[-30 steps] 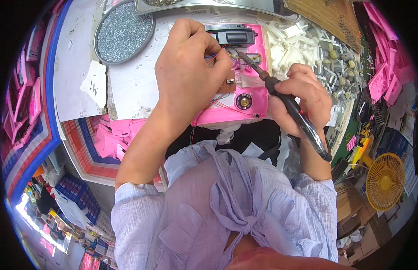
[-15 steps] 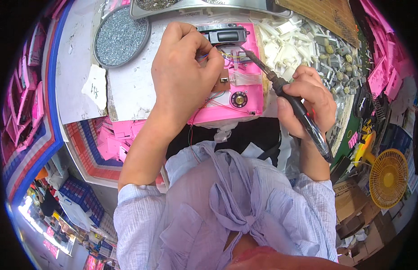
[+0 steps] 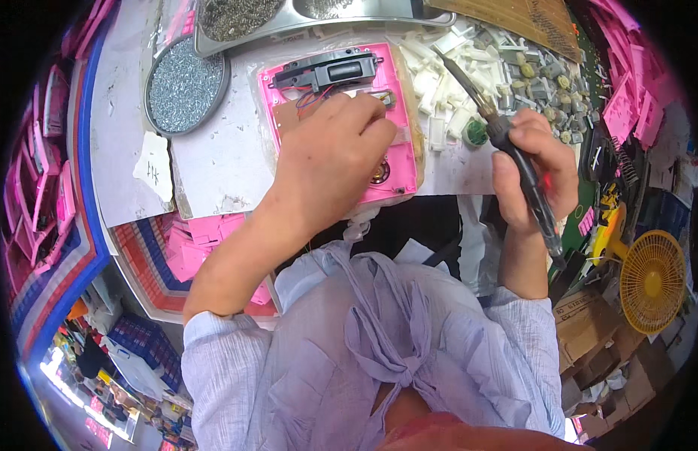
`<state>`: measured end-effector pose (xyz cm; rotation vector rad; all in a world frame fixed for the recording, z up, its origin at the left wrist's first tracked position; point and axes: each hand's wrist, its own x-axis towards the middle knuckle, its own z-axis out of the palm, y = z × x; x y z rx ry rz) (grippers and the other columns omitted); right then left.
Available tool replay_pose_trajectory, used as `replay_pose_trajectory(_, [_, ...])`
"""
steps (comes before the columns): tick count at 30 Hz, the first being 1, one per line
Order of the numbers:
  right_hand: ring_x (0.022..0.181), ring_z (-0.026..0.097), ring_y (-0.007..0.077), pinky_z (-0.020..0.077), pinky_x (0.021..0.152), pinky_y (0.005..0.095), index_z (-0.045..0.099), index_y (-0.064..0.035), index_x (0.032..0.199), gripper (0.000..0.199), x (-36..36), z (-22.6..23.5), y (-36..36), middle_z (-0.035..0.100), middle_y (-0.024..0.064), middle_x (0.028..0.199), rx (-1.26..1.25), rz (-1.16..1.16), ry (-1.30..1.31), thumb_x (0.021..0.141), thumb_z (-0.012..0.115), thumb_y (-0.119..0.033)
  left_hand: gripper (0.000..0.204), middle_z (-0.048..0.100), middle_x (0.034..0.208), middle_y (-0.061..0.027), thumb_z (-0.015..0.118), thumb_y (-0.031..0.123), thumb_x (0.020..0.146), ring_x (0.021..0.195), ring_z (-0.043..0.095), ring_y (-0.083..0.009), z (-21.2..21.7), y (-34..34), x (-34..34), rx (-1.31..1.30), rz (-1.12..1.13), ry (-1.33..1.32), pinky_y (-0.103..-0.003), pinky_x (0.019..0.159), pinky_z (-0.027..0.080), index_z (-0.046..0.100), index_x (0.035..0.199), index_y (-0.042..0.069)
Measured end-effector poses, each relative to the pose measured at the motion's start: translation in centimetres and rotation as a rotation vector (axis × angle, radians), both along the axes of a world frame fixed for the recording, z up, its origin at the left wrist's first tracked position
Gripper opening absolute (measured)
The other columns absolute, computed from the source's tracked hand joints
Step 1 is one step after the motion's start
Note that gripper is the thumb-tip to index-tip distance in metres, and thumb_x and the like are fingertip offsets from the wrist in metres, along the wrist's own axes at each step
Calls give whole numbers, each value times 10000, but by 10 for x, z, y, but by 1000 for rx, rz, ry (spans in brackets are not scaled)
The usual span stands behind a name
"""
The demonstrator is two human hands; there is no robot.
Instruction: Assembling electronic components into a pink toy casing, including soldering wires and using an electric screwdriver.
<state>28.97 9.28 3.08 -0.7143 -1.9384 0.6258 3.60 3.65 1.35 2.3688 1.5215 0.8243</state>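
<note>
Drawn away from the wires since the earlier frame, the black, pen-shaped soldering iron [image 3: 526, 167] slanted with its tip over heaped white plastic parts [image 3: 439, 98], wrapped in the fingers of the right hand [image 3: 543, 169]. Across the middle of the rectangular pink plastic panel [image 3: 401, 154], which lay on the white surface [image 3: 217, 169], the left hand [image 3: 337, 150] had shifted, fingers bent (whether they gripped anything, one could not tell).
</note>
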Motion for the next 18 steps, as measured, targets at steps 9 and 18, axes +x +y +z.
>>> replay_pose_trajectory(9, [1053,705,189,549,920,311,548,-19,1379,581,-66,-22,0,696,126,1129,-394,150,-39,840,731,97,115,740,803,-83,750,12,872,691,684,-104,6,2,-12,-604,255,-702,-264,643,546,735,981,-22])
replay_pose_trajectory(18, [790,669,254,547,718,343,663,-79,1240,504,-79,-29,-3,671,117,968,-171,54,10,772,748,86,88,714,791,-83,745,21,882,639,635,-102,1,1,-10,-564,251,-766,-276,597,511,724,957,-21])
